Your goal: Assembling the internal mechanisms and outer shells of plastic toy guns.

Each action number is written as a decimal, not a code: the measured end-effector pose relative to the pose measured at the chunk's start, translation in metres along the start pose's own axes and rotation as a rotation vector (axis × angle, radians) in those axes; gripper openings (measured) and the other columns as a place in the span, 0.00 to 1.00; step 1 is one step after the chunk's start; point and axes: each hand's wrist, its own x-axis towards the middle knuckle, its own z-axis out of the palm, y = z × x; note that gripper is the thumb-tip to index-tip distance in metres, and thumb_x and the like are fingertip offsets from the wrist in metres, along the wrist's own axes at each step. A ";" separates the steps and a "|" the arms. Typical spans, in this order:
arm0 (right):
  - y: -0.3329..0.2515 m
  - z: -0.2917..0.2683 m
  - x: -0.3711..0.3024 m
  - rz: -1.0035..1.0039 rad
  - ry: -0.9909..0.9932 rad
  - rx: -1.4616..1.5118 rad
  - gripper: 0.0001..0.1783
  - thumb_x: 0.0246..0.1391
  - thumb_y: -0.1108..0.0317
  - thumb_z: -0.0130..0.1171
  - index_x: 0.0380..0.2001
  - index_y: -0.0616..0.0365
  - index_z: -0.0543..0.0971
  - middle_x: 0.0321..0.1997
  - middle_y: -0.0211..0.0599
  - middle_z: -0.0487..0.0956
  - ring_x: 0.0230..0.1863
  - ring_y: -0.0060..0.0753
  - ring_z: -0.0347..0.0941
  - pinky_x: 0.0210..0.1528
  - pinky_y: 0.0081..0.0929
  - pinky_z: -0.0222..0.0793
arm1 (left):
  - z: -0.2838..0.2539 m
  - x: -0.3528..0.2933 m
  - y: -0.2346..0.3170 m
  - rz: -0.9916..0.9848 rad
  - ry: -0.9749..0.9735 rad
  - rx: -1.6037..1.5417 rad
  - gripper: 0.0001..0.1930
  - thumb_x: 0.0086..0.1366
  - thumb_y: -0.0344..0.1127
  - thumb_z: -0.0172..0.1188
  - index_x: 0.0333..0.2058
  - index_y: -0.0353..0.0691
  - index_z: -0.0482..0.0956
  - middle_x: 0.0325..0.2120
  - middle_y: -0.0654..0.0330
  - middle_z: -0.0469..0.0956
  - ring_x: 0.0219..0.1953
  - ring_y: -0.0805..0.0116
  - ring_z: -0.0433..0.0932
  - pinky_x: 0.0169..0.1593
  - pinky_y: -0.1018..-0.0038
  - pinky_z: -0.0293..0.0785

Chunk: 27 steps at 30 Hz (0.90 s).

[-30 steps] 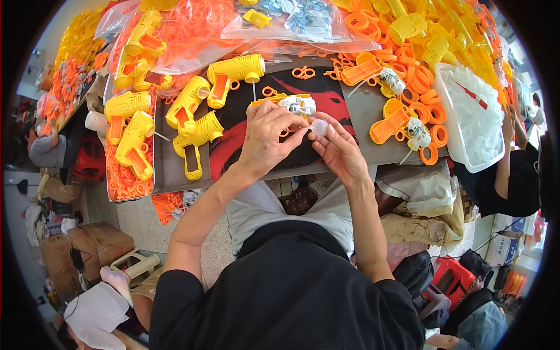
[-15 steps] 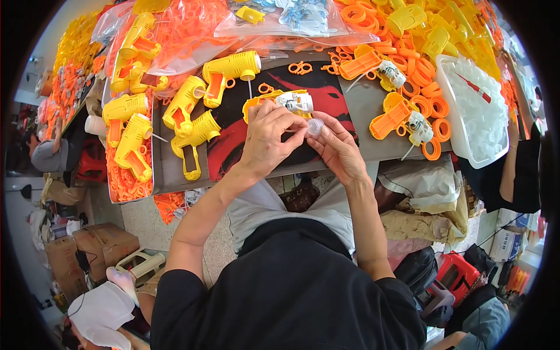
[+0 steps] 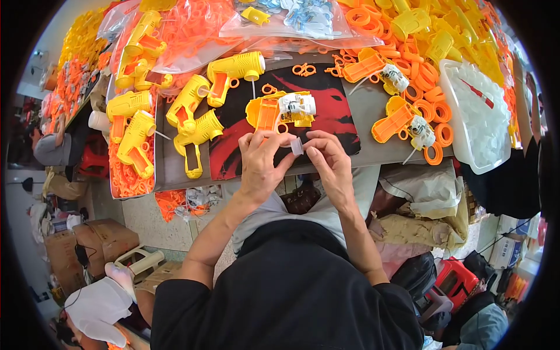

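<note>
Over the table's near edge, a small clear plastic cap is turned edge-on between my hands. My left hand pinches it between thumb and forefinger. From the other side, my right hand has its thumb and forefinger at the cap's rim, the other fingers curled. Just beyond them lies a yellow toy gun half-shell with an orange handle, a white mechanism set in it. Neither hand touches this shell. A dark mat with red patches lies under it.
Several yellow toy guns lie to the left, by a box of orange parts. Two more half-shells and orange rings lie right, beside a white tub of clear pieces. Bagged parts line the back.
Both hands have drawn back toward me with the cap, uncovering the half-shell on the mat. The cap has turned from facing up to edge-on.
</note>
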 end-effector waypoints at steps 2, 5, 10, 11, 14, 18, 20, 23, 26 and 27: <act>-0.009 0.005 0.002 -0.086 0.123 -0.353 0.06 0.56 0.76 0.66 0.38 0.64 0.84 0.55 0.38 0.76 0.47 0.25 0.76 0.49 0.24 0.73 | 0.004 -0.003 0.004 -0.045 0.036 -0.014 0.21 0.51 0.35 0.74 0.45 0.48 0.82 0.33 0.72 0.81 0.45 0.70 0.75 0.53 0.63 0.59; -0.016 0.011 0.000 -0.127 0.163 -0.459 0.07 0.51 0.76 0.69 0.36 0.61 0.85 0.54 0.39 0.77 0.45 0.28 0.77 0.49 0.27 0.73 | 0.009 -0.004 0.010 0.010 0.051 0.055 0.19 0.50 0.31 0.73 0.43 0.48 0.81 0.33 0.71 0.81 0.46 0.70 0.75 0.53 0.62 0.59; -0.009 0.009 -0.003 -0.221 0.181 -0.649 0.08 0.46 0.77 0.70 0.32 0.61 0.84 0.54 0.38 0.78 0.47 0.31 0.76 0.50 0.29 0.73 | 0.006 -0.002 0.020 0.060 0.010 0.119 0.21 0.50 0.32 0.72 0.46 0.47 0.82 0.33 0.71 0.80 0.46 0.69 0.75 0.54 0.60 0.60; -0.008 0.008 -0.003 -0.275 0.165 -0.738 0.08 0.46 0.78 0.69 0.32 0.62 0.83 0.54 0.37 0.78 0.48 0.31 0.75 0.51 0.30 0.72 | 0.006 -0.002 0.020 0.060 0.010 0.118 0.21 0.50 0.32 0.72 0.46 0.47 0.82 0.33 0.71 0.80 0.46 0.69 0.75 0.54 0.60 0.60; -0.001 0.008 -0.002 -0.269 0.155 -0.616 0.08 0.45 0.78 0.69 0.30 0.61 0.81 0.56 0.37 0.77 0.49 0.31 0.74 0.52 0.31 0.72 | 0.006 -0.001 0.020 0.092 -0.048 0.177 0.22 0.50 0.33 0.72 0.46 0.49 0.83 0.38 0.71 0.80 0.49 0.67 0.74 0.54 0.60 0.60; -0.013 0.010 -0.014 -0.222 0.147 -0.456 0.08 0.45 0.78 0.69 0.30 0.61 0.80 0.58 0.38 0.75 0.51 0.33 0.73 0.54 0.32 0.71 | -0.003 0.011 0.005 0.115 0.020 0.278 0.22 0.50 0.36 0.73 0.46 0.54 0.85 0.40 0.70 0.76 0.48 0.65 0.71 0.54 0.59 0.60; -0.019 0.006 -0.020 -0.237 0.085 -0.455 0.07 0.46 0.78 0.69 0.31 0.60 0.81 0.59 0.39 0.74 0.53 0.34 0.72 0.55 0.31 0.70 | -0.001 0.018 -0.011 0.087 0.067 0.311 0.22 0.50 0.37 0.73 0.47 0.54 0.85 0.33 0.69 0.73 0.42 0.65 0.70 0.53 0.59 0.60; -0.009 0.001 -0.017 -0.242 -0.043 -0.534 0.07 0.47 0.78 0.69 0.32 0.60 0.82 0.59 0.40 0.74 0.55 0.35 0.71 0.56 0.30 0.70 | 0.002 0.014 -0.021 0.060 0.002 0.255 0.23 0.50 0.37 0.73 0.48 0.54 0.84 0.29 0.69 0.72 0.41 0.67 0.70 0.53 0.61 0.59; -0.021 -0.022 -0.005 -0.165 -0.051 -0.486 0.06 0.52 0.75 0.68 0.34 0.62 0.82 0.54 0.43 0.77 0.54 0.35 0.73 0.57 0.31 0.69 | -0.002 0.011 -0.025 0.021 -0.019 0.126 0.24 0.51 0.35 0.73 0.50 0.53 0.83 0.33 0.70 0.78 0.41 0.68 0.72 0.54 0.63 0.58; -0.028 -0.030 0.005 -0.192 -0.024 -0.507 0.06 0.54 0.74 0.67 0.35 0.63 0.81 0.52 0.43 0.79 0.53 0.35 0.74 0.57 0.32 0.69 | -0.003 0.010 -0.025 -0.001 -0.027 0.028 0.25 0.52 0.33 0.72 0.51 0.52 0.83 0.37 0.70 0.81 0.42 0.68 0.72 0.55 0.64 0.59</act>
